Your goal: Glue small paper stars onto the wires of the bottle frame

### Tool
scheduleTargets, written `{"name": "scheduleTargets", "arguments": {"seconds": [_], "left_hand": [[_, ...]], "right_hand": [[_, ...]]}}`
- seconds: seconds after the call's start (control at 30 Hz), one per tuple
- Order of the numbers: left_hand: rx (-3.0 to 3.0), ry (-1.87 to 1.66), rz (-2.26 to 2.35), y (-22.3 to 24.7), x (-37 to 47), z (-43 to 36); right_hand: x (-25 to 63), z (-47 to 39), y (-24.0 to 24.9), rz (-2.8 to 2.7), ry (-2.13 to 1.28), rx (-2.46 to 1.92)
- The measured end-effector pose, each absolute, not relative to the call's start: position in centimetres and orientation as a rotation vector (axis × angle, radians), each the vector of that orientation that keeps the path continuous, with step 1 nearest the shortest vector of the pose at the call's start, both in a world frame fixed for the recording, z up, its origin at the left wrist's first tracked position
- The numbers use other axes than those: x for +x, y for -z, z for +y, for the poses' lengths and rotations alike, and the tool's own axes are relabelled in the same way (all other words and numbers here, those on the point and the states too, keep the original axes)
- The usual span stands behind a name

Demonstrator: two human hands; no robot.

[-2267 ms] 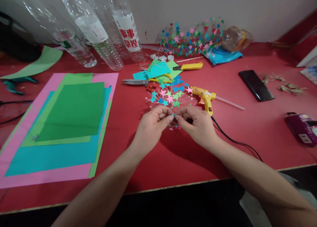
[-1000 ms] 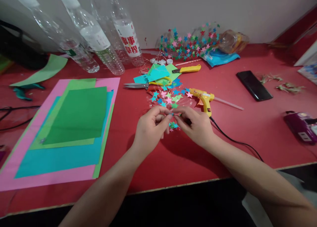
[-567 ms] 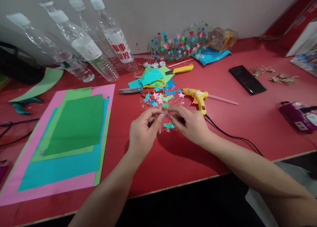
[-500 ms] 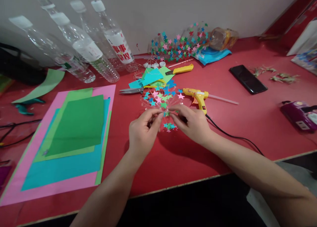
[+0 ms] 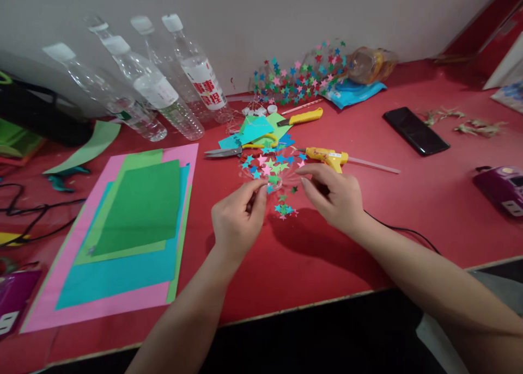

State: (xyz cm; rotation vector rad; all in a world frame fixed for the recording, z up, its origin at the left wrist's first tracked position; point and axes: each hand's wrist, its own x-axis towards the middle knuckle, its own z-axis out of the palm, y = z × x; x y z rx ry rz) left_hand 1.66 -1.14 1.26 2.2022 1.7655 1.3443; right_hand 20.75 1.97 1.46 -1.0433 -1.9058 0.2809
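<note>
Centre of frame, on the red tabletop (image 5: 310,254): left hand (image 5: 237,221), fingertips pinched together on the near edge of a clear plastic piece studded with small paper stars (image 5: 269,164); what exactly lies between the fingertips is too small to tell. Right hand (image 5: 335,194), just right of the same piece, fingers loosely curled and slightly apart, apparently holding nothing, though a tiny item cannot be ruled out. Small loose cluster of cut paper stars (image 5: 285,208) on the table between and just below both hands. Progress, as judged: the clear piece already carries many stars in pink, blue and green, and loose stars remain unattached, so the work looks partly done. Yellow hot-glue gun (image 5: 327,157) lies just beyond the right hand, its black cord (image 5: 400,232) trailing to the lower right. Upper centre: star-covered clear plastic bottle lying on its side (image 5: 302,74), seemingly complete. Upper left: four clear plastic bottles with white caps (image 5: 163,85), leaning against the wall, seemingly empty. Left: stacked sheets of pink, blue and green paper (image 5: 131,221). Above the hands: steel scissors with yellow handles (image 5: 232,149), yellow utility knife (image 5: 302,117). Right: black phone (image 5: 415,130).
</note>
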Motion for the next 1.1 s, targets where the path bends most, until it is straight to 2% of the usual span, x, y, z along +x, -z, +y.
{"name": "scheduleTargets", "arguments": {"seconds": [0.23,0.5,1.1], "left_hand": [[2.282,-1.333,1.841,-1.1,1.0,-0.7],[2.029,-1.311,1.860,-0.9,0.9,-0.5],[1.871,-1.282,1.795,-1.4,0.0,0.1]], "right_hand": [[21.4,2.5,-1.3,-1.883,-0.252,-1.084],[21.2,2.6,-1.0,-1.941,-0.262,-1.060],[21.3,2.5,-1.0,-2.007,-0.208,-0.996]]}}
